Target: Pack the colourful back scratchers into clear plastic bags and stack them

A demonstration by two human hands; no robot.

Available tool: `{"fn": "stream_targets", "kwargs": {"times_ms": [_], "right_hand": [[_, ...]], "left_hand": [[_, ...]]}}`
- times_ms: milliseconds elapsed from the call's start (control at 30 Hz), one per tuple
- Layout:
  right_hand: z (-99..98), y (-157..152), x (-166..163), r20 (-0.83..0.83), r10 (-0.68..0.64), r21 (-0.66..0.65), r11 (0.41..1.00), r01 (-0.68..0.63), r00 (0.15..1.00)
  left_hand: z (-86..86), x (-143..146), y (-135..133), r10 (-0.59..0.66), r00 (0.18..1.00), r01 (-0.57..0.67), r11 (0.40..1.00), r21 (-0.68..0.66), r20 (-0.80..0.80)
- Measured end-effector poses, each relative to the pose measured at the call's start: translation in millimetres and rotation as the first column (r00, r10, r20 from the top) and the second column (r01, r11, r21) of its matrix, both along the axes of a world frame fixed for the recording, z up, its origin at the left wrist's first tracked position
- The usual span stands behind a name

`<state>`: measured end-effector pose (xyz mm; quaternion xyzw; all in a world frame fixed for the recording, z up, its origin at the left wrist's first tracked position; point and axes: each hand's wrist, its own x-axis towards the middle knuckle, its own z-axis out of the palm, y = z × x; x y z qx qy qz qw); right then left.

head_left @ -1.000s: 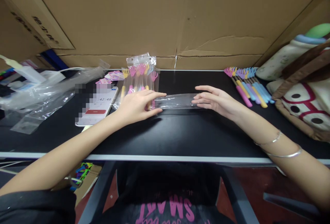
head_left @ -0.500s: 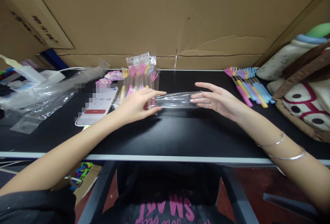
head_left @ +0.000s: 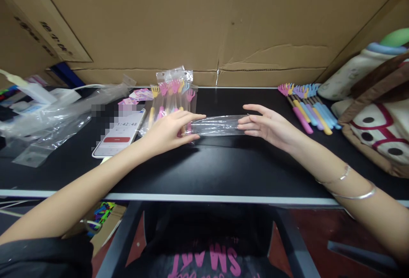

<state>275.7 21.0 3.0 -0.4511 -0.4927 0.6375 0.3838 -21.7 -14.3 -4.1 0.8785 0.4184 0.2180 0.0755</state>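
Note:
A narrow clear plastic bag (head_left: 217,125) is stretched sideways just above the black table (head_left: 204,171), held at both ends. My left hand (head_left: 169,131) pinches its left end between thumb and fingers. My right hand (head_left: 266,125) grips its right end, index finger lifted and the other fingers loosely extended. Behind my left hand lies a pile of bagged back scratchers (head_left: 172,97) with pink and yellow hand-shaped heads.
Loose pink, yellow, purple and blue back scratchers (head_left: 306,107) lie at the right, beside a patterned bag (head_left: 373,120). A phone (head_left: 119,135) showing a timer lies left of my left hand. Clear bags (head_left: 54,120) sprawl at the far left. Cardboard (head_left: 204,26) walls the back.
The bag was pulled slightly shorter and lifted, then stretched again; my right hand shifted a little left and back. My left hand hardly moved.

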Motion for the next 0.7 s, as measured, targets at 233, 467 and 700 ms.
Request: {"fn": "stream_targets", "kwargs": {"times_ms": [233, 467, 700], "right_hand": [[3.1, 1, 2, -0.017, -0.022, 0.012, 1.000, 0.022, 1.000], [4.4, 1, 4, -0.010, -0.008, 0.072, 0.997, 0.009, 1.000], [1.4, 2, 3, -0.049, -0.037, 0.014, 0.999, 0.037, 0.998]], "left_hand": [[7.0, 1, -7, 0.050, 0.998, -0.049, 0.998, 0.033, -0.038], [18.9, 9, -5, 0.074, 0.988, -0.057, 0.990, 0.130, -0.133], [18.1, 27, 10, 0.026, 0.985, 0.011, 0.977, 0.215, -0.170]]}}
